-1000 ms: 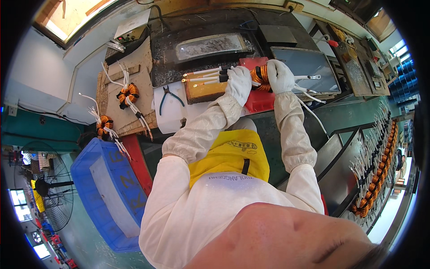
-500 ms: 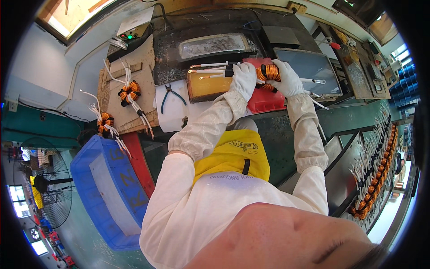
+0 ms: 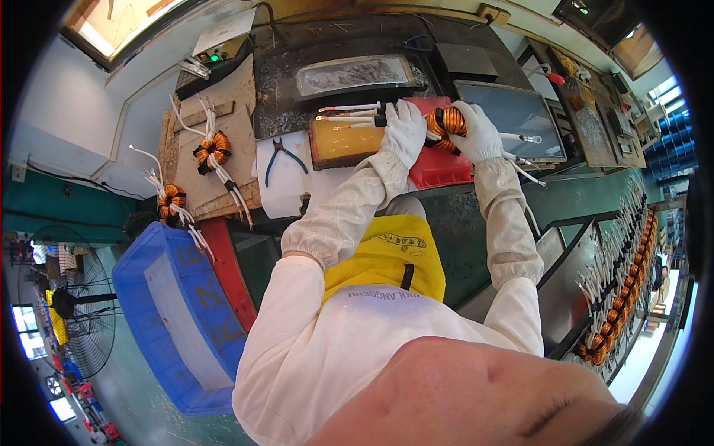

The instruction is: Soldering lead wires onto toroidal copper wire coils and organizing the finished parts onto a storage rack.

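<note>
Both my hands wear white gloves. My right hand [image 3: 480,132] is wrapped round the right side of a copper-wound toroidal coil [image 3: 445,125]. My left hand [image 3: 405,132] closes on the coil's white lead wires [image 3: 364,117], just left of the winding; its fingertips are partly hidden. Those leads point left and end in copper-coloured lugs. More leads with metal ring lugs [image 3: 532,139] stick out to the right past my right hand. The coil is held over a red plastic tray [image 3: 446,167], beside a yellow-brown block [image 3: 346,143].
Blue-handled pliers [image 3: 284,160] lie on white paper left of the block. Two more coils [image 3: 213,151] rest at the bench's left end. Behind is a framed metal pot [image 3: 355,76]. A blue crate [image 3: 160,312] stands lower left, a fan [image 3: 67,303] beyond; a rack of coils [image 3: 617,305] stands right.
The coil and both hands stay almost in the same place. The whole view has shifted very slightly, and the coil looks turned a little in my hands.
</note>
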Tool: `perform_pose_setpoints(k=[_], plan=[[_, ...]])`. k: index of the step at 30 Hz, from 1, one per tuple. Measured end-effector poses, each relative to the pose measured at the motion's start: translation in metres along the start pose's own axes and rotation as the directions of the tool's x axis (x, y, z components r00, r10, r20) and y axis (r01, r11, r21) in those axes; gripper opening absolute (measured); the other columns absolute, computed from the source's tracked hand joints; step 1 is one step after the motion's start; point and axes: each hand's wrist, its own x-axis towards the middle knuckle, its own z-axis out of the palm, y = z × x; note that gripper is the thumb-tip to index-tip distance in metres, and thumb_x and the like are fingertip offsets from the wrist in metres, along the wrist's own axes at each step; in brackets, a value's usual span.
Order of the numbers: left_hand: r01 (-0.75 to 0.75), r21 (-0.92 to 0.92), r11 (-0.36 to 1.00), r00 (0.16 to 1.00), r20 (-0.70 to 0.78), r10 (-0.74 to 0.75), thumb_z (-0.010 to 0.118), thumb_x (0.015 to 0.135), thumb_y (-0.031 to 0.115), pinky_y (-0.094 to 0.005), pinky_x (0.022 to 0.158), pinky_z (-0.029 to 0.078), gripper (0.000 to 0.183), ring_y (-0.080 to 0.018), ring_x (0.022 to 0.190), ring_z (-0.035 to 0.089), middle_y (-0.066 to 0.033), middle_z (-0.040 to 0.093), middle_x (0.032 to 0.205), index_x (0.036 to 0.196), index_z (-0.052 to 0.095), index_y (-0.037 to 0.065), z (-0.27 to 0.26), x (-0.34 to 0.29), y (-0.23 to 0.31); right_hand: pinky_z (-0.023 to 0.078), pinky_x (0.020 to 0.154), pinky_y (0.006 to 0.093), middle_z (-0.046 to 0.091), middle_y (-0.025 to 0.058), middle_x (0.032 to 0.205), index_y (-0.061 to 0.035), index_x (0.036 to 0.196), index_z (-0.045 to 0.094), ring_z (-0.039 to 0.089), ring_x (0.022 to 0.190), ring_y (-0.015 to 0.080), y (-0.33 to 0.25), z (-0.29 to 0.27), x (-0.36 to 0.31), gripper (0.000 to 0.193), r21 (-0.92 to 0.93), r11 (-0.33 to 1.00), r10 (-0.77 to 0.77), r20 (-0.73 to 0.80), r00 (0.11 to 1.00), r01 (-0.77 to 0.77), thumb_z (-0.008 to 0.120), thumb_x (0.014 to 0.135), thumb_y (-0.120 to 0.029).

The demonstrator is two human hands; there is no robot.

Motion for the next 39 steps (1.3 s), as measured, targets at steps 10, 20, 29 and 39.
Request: perform_pose_setpoints(k=[10,20,29,39], plan=[[-0.024,-0.061,0.998,0.981,0.189,0.035,0.053,0.090,0.022,-0.0554,0.099,0.039,0.029,-0.0373,0.117,0.051,-0.0198,0.059,0.117,0.106,0.069,0.005,0.001,-0.001,-0.001,0.050,0.089,0.0425,0.058,0.0141,0.112,-0.0155,0.125,0.053,0.060,0.105,0.0379,-0.001,-0.001,0.003,0.063,-0.003,0.999,0.035,0.048,0.998,-0.035,0.077,0.067,-0.009],[-0.011,-0.049,0.999,0.999,0.049,0.014,0.054,0.084,0.020,-0.0505,0.090,0.042,0.022,-0.0336,0.106,0.052,-0.0163,0.058,0.106,0.095,0.067,0.005,0.001,-0.001,0.000,0.050,0.088,0.0436,0.058,0.0147,0.110,-0.0159,0.124,0.053,0.060,0.103,0.0384,0.003,-0.005,0.008,0.062,-0.015,1.000,-0.007,0.073,0.997,0.008,0.077,0.067,-0.009],[-0.005,-0.044,0.999,1.000,-0.027,0.004,0.057,0.076,0.017,-0.0404,0.078,0.044,0.012,-0.0271,0.092,0.052,-0.0103,0.056,0.089,0.080,0.064,0.008,0.000,0.000,0.000,0.053,0.081,0.0463,0.059,0.0141,0.107,-0.0195,0.122,0.053,0.062,0.098,0.0381,-0.004,-0.006,0.006,0.060,-0.106,0.994,-0.019,0.046,0.999,0.023,0.079,0.069,-0.014],[0.016,-0.079,0.997,0.982,0.188,-0.001,0.054,0.087,0.021,-0.0470,0.089,0.044,0.024,-0.0350,0.112,0.053,-0.0171,0.060,0.111,0.099,0.069,0.006,0.003,-0.007,-0.001,0.052,0.081,0.0453,0.058,0.0142,0.104,-0.0169,0.121,0.053,0.061,0.096,0.0380,-0.018,-0.009,0.010,0.061,-0.164,0.986,-0.017,0.068,0.998,0.028,0.079,0.066,-0.012]])
